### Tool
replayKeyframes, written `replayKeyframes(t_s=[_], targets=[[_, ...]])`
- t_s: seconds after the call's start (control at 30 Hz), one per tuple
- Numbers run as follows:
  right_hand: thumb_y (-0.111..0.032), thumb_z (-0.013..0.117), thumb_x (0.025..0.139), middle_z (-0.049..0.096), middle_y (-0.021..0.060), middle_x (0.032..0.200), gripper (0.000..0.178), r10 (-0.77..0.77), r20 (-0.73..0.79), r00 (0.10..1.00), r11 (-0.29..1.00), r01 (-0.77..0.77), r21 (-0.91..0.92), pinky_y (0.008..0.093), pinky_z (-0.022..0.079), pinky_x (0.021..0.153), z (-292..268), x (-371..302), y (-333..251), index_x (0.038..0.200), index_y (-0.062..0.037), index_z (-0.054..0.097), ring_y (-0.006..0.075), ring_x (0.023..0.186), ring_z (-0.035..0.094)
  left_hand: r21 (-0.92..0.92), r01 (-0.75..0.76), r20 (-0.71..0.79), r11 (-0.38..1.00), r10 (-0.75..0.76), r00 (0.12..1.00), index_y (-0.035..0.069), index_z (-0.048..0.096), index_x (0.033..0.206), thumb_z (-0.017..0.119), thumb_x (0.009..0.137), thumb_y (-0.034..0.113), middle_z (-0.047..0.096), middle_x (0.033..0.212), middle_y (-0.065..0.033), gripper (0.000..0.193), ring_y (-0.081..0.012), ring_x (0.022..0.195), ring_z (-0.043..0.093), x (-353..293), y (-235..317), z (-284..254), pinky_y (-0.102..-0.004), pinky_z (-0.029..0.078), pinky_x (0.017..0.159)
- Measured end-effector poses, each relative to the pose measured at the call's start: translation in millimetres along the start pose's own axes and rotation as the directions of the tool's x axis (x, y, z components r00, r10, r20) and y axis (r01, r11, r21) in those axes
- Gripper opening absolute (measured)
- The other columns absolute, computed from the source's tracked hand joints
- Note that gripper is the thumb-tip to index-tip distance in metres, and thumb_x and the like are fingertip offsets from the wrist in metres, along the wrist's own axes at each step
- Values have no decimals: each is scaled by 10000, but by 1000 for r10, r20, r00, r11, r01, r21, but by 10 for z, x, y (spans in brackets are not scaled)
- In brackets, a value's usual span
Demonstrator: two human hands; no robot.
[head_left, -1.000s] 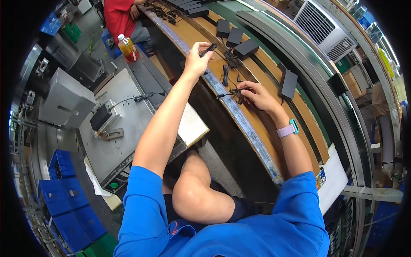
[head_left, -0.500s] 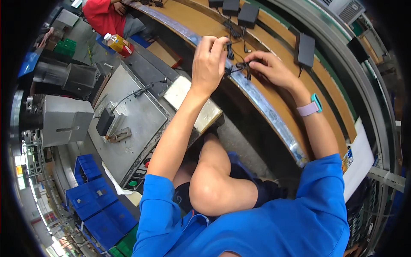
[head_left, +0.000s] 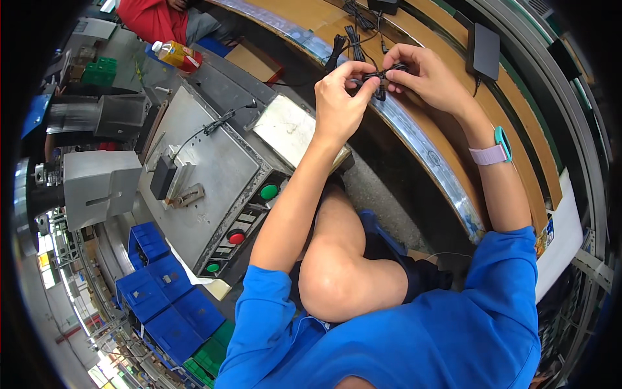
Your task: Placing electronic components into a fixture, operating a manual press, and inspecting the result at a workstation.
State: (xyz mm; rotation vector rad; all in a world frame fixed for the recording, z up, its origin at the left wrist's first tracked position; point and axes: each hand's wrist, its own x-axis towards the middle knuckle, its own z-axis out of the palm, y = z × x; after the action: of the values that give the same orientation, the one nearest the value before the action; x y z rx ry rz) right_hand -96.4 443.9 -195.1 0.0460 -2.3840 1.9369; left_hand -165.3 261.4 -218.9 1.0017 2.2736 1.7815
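Over the edge of the brown workbench [head_left: 447, 152], my left hand [head_left: 343, 104] and my right hand [head_left: 433, 81] meet at a coiled black cable [head_left: 383, 79]. Fingertips of both hands are closed on it, and part of the coil is hidden behind them. More bundled black cables [head_left: 353, 42] lie just beyond my left hand. One black power adapter [head_left: 483, 52] rests to the right of my right hand, its cord hanging toward me. Another adapter [head_left: 384, 5] shows at the top edge.
To the left stands a machine with a metal plate [head_left: 214, 146]; a black adapter [head_left: 163, 176] sits in its fixture. Green [head_left: 269, 192] and red [head_left: 236, 237] buttons line its front. Blue bins [head_left: 152, 285], a drink bottle [head_left: 176, 55] and a person in red [head_left: 155, 19] are around.
My left hand has come down and right to join my right hand, and both now pinch the cable coil. The whole view has shifted, bringing the machine's buttons into sight.
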Motion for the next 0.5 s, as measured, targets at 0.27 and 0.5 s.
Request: replayKeyframes(t_s=[0.27,0.5], targets=[[-161,688,858,578,82,952,185,-274,-85,958,857,203,-474,317,492,749,84,-96,-385,833,-1,599,200,879,610,-104,-12,-121,995,0,993,-26,689,989,755,824,56,691,852,-53,196,-68,718,596,-34,31,47,-212,493,679],[-269,727,793,532,113,943,275,-417,-33,908,490,194,-850,388,446,806,206,-129,-427,762,-18,620,290,963,534,-329,52,-125,943,-98,987,-37,657,1023,708,875,-4,653,891,-18,160,-50,776,596,-1,75,54,-180,485,692]])
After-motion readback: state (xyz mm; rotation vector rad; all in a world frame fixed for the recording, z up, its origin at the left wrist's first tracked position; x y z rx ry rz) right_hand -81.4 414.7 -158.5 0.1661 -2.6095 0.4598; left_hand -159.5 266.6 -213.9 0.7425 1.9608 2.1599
